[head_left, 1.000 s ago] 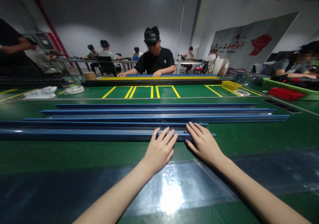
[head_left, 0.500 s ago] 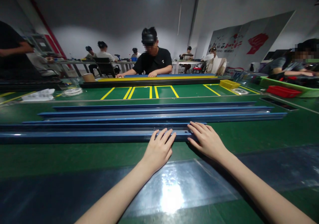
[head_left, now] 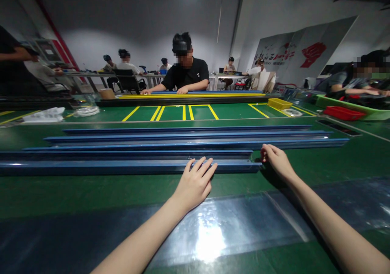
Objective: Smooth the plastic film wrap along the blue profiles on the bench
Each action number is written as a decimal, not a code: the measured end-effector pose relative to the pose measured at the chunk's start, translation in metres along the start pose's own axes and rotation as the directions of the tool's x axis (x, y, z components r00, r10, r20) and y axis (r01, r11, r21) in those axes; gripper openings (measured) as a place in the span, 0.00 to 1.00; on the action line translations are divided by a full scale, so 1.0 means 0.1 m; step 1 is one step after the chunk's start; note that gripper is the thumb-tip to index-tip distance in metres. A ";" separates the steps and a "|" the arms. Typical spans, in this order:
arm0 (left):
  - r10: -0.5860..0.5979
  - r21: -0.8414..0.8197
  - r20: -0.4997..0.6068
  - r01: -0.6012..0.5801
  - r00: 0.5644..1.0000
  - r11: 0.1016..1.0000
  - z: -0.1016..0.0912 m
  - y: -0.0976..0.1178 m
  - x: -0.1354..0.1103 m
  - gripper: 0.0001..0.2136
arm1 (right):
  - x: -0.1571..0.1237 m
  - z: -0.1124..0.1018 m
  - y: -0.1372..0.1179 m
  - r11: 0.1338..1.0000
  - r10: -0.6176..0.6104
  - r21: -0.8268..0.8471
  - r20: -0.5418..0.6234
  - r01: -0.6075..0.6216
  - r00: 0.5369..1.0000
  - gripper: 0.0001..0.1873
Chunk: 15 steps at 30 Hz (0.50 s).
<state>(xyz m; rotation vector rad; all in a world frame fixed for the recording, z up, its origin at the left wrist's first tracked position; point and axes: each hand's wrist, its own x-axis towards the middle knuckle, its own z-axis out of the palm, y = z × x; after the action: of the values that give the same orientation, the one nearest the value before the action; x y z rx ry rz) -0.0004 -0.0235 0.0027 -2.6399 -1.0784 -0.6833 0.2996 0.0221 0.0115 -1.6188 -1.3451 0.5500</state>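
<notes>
A green table (head_left: 91, 192) spans the workshop, with more blue rails (head_left: 152, 139) toward twelve o'clock, beyond the near rail (head_left: 106, 168). The right hand (head_left: 276, 160), half a second ago laid on the near rail, has moved off toward three o'clock, its fingers now drawn together; whether they grip anything I cannot tell. The left hand (head_left: 195, 182) stays put, fingers spread on that rail, which stretches away to nine o'clock; its other end lies just beside the right hand, at that hand's eight o'clock.
</notes>
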 end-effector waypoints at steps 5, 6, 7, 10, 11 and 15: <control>0.010 -0.002 0.001 -0.010 1.000 1.000 0.02 0.00 0.00 0.21 | 0.07 0.10 0.17 0.995 0.073 0.065 0.115 -0.081 0.991 0.24; 0.010 -0.001 0.000 -0.010 1.000 1.000 0.02 0.00 0.00 0.21 | 0.09 0.11 0.18 0.993 0.085 0.068 0.134 -0.095 0.987 0.24; 0.010 0.001 0.000 -0.010 1.000 1.000 0.02 0.00 0.00 0.21 | 0.10 0.12 0.17 0.992 0.097 0.069 0.157 -0.109 0.983 0.25; 0.008 0.012 0.001 -0.008 1.000 1.000 0.01 0.00 0.01 0.21 | 0.13 0.12 0.11 0.988 0.117 0.070 0.249 -0.138 0.962 0.28; 0.008 0.016 0.004 -0.008 1.000 1.000 0.01 0.00 0.01 0.21 | 0.14 0.11 0.08 0.987 0.117 0.073 0.282 -0.142 0.952 0.29; 0.004 0.032 0.018 -0.005 1.000 0.999 0.00 0.01 0.02 0.21 | 0.12 0.06 0.02 0.988 0.096 0.078 0.384 -0.136 0.918 0.28</control>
<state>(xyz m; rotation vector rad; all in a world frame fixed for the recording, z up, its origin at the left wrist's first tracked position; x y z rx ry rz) 0.0012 -0.0231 0.0036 -2.6248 -1.0787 -0.6377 0.2988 0.0356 0.0096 -1.5647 -1.4752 1.0322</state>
